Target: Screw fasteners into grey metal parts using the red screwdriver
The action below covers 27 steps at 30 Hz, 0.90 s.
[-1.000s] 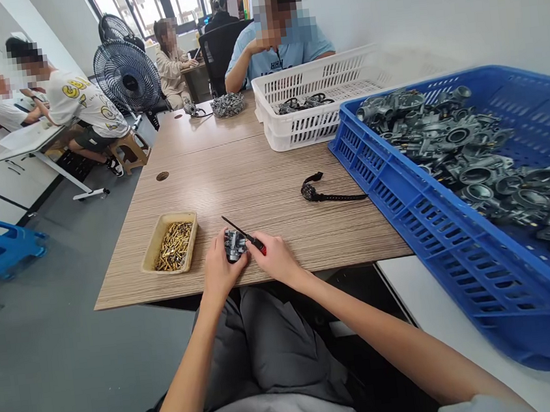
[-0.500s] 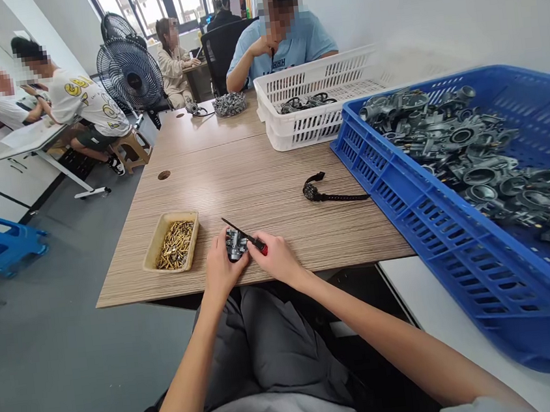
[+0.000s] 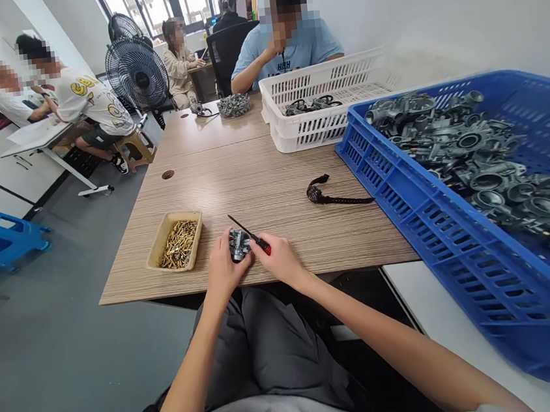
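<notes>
My left hand [image 3: 224, 265] is wrapped round the left side of a small grey metal carburetor body [image 3: 239, 244] at the table's near edge. In my right hand [image 3: 278, 258] is a screwdriver [image 3: 254, 237] with a black and red handle; its dark shaft points up and to the left, over the carburetor. My right fingertips are close against the carburetor's right side, and whether they also grip it I cannot tell. Left of my hands stands a cream plastic tray [image 3: 198, 226] holding many small brass parts [image 3: 179, 243].
A blue crate [image 3: 391, 187] heaped with carburetor bodies [image 3: 469, 141] stands at the right. Behind it is a white basket [image 3: 307, 138] with more parts. A black wristwatch [image 3: 315, 194] lies on the wooden table [image 3: 247, 176]. A person in a blue shirt [image 3: 307, 45] sits across.
The view has shifted slightly, so everything sits a little differently in the frame. My hands keep the same hold on the carburetor and the screwdriver.
</notes>
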Available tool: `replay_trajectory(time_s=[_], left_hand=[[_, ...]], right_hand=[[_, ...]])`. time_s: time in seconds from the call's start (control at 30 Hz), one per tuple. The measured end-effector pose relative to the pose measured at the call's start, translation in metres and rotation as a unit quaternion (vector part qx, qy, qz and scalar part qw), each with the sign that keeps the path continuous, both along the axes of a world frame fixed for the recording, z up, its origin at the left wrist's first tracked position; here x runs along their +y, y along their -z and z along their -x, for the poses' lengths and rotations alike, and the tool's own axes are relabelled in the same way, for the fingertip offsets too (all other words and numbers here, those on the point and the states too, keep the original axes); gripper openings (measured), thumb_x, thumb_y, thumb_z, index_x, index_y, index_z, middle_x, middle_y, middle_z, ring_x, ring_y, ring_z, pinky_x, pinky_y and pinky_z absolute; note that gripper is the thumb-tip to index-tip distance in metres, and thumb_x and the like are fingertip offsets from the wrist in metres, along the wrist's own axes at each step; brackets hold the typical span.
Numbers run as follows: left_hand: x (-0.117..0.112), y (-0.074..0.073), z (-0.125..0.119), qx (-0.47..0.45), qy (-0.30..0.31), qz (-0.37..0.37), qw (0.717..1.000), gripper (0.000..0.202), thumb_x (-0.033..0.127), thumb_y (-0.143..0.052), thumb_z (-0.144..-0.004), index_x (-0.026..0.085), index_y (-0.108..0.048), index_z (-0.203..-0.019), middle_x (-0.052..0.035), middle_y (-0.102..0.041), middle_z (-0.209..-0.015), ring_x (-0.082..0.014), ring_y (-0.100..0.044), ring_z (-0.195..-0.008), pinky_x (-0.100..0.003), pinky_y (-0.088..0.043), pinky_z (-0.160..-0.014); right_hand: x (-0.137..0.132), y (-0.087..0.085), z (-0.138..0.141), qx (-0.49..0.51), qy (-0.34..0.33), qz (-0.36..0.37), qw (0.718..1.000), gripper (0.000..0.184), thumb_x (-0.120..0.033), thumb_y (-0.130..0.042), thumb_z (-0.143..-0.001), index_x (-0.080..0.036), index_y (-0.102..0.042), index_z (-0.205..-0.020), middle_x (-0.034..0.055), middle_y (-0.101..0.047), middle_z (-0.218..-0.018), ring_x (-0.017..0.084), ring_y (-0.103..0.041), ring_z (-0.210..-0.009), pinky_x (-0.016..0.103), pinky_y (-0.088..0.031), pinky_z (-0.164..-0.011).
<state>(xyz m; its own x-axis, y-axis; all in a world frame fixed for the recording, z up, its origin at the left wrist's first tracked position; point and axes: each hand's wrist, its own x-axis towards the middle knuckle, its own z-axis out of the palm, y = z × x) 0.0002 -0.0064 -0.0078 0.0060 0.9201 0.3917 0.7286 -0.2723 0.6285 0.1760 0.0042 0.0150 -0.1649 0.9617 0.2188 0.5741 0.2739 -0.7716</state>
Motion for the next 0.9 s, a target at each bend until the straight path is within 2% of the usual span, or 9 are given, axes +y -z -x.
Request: replay_trajectory(time_s=[0.1, 0.27, 0.33, 0.53, 0.77, 0.9], left_hand=[[0.0, -0.0013, 0.0001, 0.0, -0.001, 0.007, 1.0, 0.07, 0.036, -0.075, -0.087, 0.018, -0.048, -0.149, -0.0148, -0.066, -0.127, -0.032, -0.068, -0.118, -0.045, -0.057, -0.1], [0.0, 0.0005, 0.0, -0.001, 0.001, -0.009, 1.0, 0.068, 0.034, -0.074, -0.088, 0.019, -0.048, -0.149, -0.0147, -0.066, -0.127, -0.0317, -0.068, -0.117, -0.046, -0.057, -0.1], [0.0, 0.0014, 0.0005, -0.001, 0.002, -0.013, 1.0, 0.068, 0.035, -0.074, -0.088, 0.02, -0.047, -0.149, -0.0144, -0.066, -0.127, -0.0313, -0.068, -0.117, -0.045, -0.056, -0.101], [0.0008, 0.002, 0.0023, -0.001, 0.014, -0.007, 1.0, 0.067, 0.036, -0.074, -0.089, 0.02, -0.047, -0.149, -0.0144, -0.066, -0.129, -0.0308, -0.067, -0.121, -0.045, -0.055, -0.104], [0.0008, 0.0033, 0.0025, 0.003, 0.016, -0.012, 1.0, 0.066, 0.036, -0.072, -0.09, 0.021, -0.046, -0.15, -0.0141, -0.066, -0.129, -0.0307, -0.066, -0.121, -0.046, -0.055, -0.105], [0.0002, 0.0034, 0.0025, 0.001, 0.016, -0.009, 1.0, 0.067, 0.037, -0.073, -0.091, 0.021, -0.046, -0.15, -0.014, -0.066, -0.13, -0.0304, -0.067, -0.121, -0.045, -0.055, -0.104]], right_hand=[[0.0005, 0.0, -0.0007, -0.002, -0.01, -0.005, 1.0, 0.028, -0.04, -0.055, -0.1, -0.023, -0.058, -0.078, 0.0025, -0.066, -0.071, 0.019, -0.057, -0.064, 0.029, -0.035, -0.063], [-0.0011, -0.0006, -0.0016, 0.03, -0.02, -0.006, 0.999, 0.014, -0.035, -0.059, -0.097, -0.023, -0.064, -0.093, 0.0026, -0.073, -0.083, 0.019, -0.063, -0.071, 0.028, -0.04, -0.069], [-0.0017, -0.0013, -0.0013, 0.035, -0.014, 0.0, 0.999, 0.014, -0.036, -0.06, -0.096, -0.023, -0.065, -0.097, 0.0025, -0.074, -0.084, 0.019, -0.064, -0.072, 0.028, -0.041, -0.069], [0.0008, 0.0005, -0.0008, -0.011, -0.002, 0.011, 1.0, 0.035, -0.045, -0.055, -0.101, -0.024, -0.056, -0.074, 0.0018, -0.065, -0.068, 0.018, -0.055, -0.062, 0.03, -0.032, -0.062], [-0.0008, 0.0004, -0.0012, 0.015, -0.008, 0.001, 1.0, 0.017, -0.038, -0.06, -0.099, -0.024, -0.065, -0.09, 0.0024, -0.073, -0.081, 0.019, -0.063, -0.07, 0.028, -0.04, -0.068], [-0.0015, -0.0019, -0.001, -0.008, 0.0, 0.009, 1.0, 0.029, -0.042, -0.058, -0.101, -0.023, -0.062, -0.08, 0.0021, -0.068, -0.071, 0.019, -0.059, -0.064, 0.028, -0.036, -0.062]])
